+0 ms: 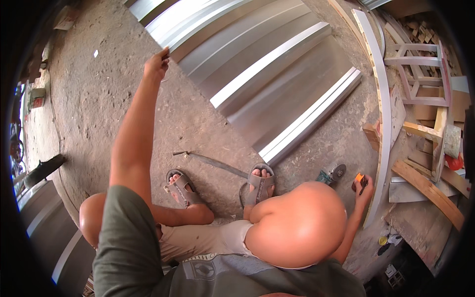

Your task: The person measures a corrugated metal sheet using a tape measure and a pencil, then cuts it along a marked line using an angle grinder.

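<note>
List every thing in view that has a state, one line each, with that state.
left hand: stretched forward, fingers on the corner of the metal sheet.
right hand: closed around an orange and black tool.
metal sheet: lying flat on the concrete floor.
angle grinder: lying on the floor, not held.
sandals: on both feet.

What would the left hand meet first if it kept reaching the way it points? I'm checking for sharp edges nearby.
The left hand already sits at the near corner of the ribbed metal sheet; straight on, it would likely meet that sheet's edge.
</note>
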`<move>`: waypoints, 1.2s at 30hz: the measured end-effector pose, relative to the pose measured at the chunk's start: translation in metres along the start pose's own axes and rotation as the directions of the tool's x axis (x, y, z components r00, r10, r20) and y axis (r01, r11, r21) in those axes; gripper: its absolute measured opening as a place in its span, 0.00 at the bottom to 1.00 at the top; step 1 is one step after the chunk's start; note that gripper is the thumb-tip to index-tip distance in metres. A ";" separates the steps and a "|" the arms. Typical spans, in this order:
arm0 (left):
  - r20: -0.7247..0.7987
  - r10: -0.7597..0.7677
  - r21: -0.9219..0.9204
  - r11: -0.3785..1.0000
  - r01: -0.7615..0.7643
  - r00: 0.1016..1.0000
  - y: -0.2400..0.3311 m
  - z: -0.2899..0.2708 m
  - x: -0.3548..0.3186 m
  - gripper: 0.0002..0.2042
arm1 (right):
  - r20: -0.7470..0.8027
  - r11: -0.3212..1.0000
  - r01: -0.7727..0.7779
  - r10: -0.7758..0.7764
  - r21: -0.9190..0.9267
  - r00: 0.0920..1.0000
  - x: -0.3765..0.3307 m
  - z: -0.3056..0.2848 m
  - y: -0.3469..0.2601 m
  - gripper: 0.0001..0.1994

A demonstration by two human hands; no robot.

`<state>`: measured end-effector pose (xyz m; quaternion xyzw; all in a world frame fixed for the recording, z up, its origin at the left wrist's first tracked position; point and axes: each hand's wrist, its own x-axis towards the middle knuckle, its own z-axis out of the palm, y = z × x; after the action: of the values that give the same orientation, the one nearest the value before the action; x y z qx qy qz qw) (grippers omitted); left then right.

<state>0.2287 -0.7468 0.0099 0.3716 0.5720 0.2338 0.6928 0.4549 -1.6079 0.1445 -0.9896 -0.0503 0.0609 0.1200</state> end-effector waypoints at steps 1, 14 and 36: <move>0.028 -0.045 0.087 0.995 0.043 0.999 0.011 0.009 0.000 0.09 | 0.011 0.997 -0.072 0.072 0.017 0.997 -0.009 0.003 0.015 0.23; 0.366 -0.091 0.931 0.037 -0.364 0.926 0.176 0.021 -0.083 0.30 | -0.228 0.925 -0.373 0.350 -0.070 0.909 -0.070 0.107 0.205 0.23; 0.453 -0.234 0.848 0.412 -0.334 0.860 0.004 -0.139 -0.202 0.17 | -0.114 0.955 -0.288 0.279 -0.074 0.954 0.054 0.090 0.052 0.22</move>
<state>0.0468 -0.8614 0.1282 0.7509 0.3897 -0.1990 0.4947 0.5012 -1.6310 0.0392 -0.9928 0.0958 0.0244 0.0678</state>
